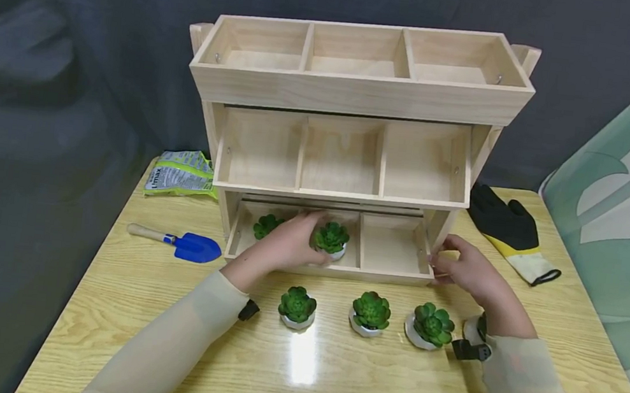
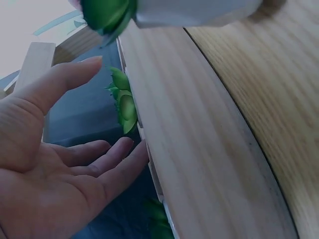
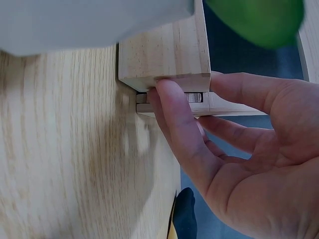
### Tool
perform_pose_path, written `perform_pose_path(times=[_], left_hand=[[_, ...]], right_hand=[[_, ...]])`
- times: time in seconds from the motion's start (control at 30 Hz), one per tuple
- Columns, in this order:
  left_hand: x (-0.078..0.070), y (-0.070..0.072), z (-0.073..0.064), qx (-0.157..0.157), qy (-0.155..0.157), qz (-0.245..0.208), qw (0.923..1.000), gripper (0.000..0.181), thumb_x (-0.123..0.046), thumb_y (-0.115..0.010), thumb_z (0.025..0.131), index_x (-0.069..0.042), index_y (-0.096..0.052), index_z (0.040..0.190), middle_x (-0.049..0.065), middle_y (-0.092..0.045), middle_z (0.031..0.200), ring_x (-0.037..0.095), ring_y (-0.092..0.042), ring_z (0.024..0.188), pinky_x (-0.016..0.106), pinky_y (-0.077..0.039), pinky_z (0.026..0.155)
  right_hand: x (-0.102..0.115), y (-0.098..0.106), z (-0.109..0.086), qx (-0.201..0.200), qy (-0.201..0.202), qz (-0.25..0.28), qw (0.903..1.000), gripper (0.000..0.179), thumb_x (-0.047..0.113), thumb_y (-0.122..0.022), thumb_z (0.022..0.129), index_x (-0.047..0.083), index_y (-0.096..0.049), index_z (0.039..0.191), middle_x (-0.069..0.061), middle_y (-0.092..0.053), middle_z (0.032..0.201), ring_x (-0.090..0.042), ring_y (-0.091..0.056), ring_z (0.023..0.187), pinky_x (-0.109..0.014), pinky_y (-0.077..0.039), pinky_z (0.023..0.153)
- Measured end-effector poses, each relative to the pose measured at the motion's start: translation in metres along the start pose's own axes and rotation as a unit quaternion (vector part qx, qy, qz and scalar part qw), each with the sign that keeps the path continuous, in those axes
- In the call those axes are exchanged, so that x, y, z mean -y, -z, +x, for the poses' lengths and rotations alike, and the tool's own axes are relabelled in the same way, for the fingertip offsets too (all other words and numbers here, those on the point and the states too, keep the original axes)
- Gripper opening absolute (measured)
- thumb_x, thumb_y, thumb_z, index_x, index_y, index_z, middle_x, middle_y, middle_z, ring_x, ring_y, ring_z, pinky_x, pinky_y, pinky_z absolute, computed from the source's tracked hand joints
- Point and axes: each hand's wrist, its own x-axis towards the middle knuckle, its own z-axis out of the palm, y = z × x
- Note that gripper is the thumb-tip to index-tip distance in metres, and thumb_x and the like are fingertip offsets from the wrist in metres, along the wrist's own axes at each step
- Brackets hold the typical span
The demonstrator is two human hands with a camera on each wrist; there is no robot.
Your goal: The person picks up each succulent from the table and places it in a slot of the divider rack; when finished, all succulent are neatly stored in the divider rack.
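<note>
A three-tier wooden planter stand (image 1: 360,95) stands on the table. In its bottom tray (image 1: 393,276), one potted succulent (image 1: 332,238) sits right beside my left hand (image 1: 290,242). The left wrist view shows that hand's thumb and fingers spread apart around the green leaves (image 2: 124,102), a gap between them. Another succulent (image 1: 266,224) is in the tray's left part, partly covered by the hand. My right hand (image 1: 471,274) grips the tray's right end; in the right wrist view its thumb (image 3: 172,97) presses the end panel (image 3: 169,81).
Several succulents in white pots, among them this one (image 1: 371,311), line the table before the stand, the rightmost mostly behind my right wrist. A blue trowel (image 1: 197,248) and a green bag (image 1: 181,173) lie left. A black-and-yellow glove (image 1: 510,230) lies right.
</note>
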Motion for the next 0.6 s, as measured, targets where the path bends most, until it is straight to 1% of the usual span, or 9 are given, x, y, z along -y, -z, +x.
perform_pose_path(times=[0.13,0.23,0.37,0.43,0.5,0.6], left_hand=[[0.001,0.000,-0.012,-0.011,-0.006,-0.012,0.9998,0.096,-0.037,-0.084,0.093,-0.013,-0.031,0.169,0.011,-0.045,0.168,0.035,-0.054,0.146,0.055,-0.047,0.121],[0.002,-0.001,-0.023,-0.018,-0.007,-0.015,0.9997,0.091,-0.046,-0.080,0.095,-0.015,-0.035,0.168,0.010,-0.046,0.167,0.034,-0.051,0.150,0.055,-0.046,0.123],[0.006,-0.002,-0.042,-0.019,-0.011,-0.052,0.9984,0.082,-0.051,-0.074,0.099,-0.017,-0.040,0.165,0.010,-0.049,0.163,0.033,-0.055,0.146,0.053,-0.051,0.119],[0.008,-0.003,-0.052,-0.020,-0.016,-0.082,0.9963,0.076,-0.049,-0.072,0.102,-0.018,-0.041,0.165,0.008,-0.051,0.161,0.034,-0.058,0.144,0.051,-0.052,0.118],[0.011,-0.003,-0.062,-0.018,-0.021,-0.102,0.9944,0.073,-0.048,-0.070,0.103,-0.020,-0.042,0.164,0.006,-0.052,0.161,0.035,-0.059,0.143,0.050,-0.053,0.117],[0.019,-0.003,-0.074,-0.012,-0.032,-0.108,0.9936,0.071,-0.050,-0.070,0.103,-0.020,-0.045,0.162,0.003,-0.053,0.161,0.033,-0.058,0.145,0.052,-0.052,0.119]], right_hand=[[0.001,0.000,0.000,0.000,-0.003,0.002,1.0000,0.067,0.020,-0.057,0.110,-0.008,-0.027,0.163,-0.036,-0.041,0.156,-0.036,-0.071,0.116,-0.037,-0.068,0.088],[0.000,0.000,0.000,0.001,-0.002,0.003,1.0000,0.066,0.019,-0.057,0.110,-0.007,-0.028,0.162,-0.036,-0.041,0.155,-0.034,-0.071,0.114,-0.036,-0.068,0.087],[-0.001,-0.001,0.000,0.001,0.006,0.004,1.0000,0.063,0.019,-0.056,0.110,-0.008,-0.029,0.161,-0.037,-0.042,0.153,-0.035,-0.072,0.114,-0.037,-0.068,0.086],[-0.001,-0.001,0.000,0.001,0.010,0.004,0.9999,0.063,0.019,-0.055,0.110,-0.008,-0.030,0.161,-0.037,-0.042,0.153,-0.036,-0.071,0.115,-0.037,-0.068,0.086],[-0.001,-0.001,-0.001,0.001,0.010,0.004,0.9999,0.063,0.019,-0.056,0.110,-0.008,-0.030,0.161,-0.037,-0.043,0.154,-0.037,-0.071,0.116,-0.038,-0.068,0.086],[-0.001,0.000,0.000,0.000,0.007,0.000,1.0000,0.064,0.019,-0.056,0.110,-0.008,-0.029,0.161,-0.037,-0.042,0.154,-0.036,-0.071,0.116,-0.039,-0.068,0.087]])
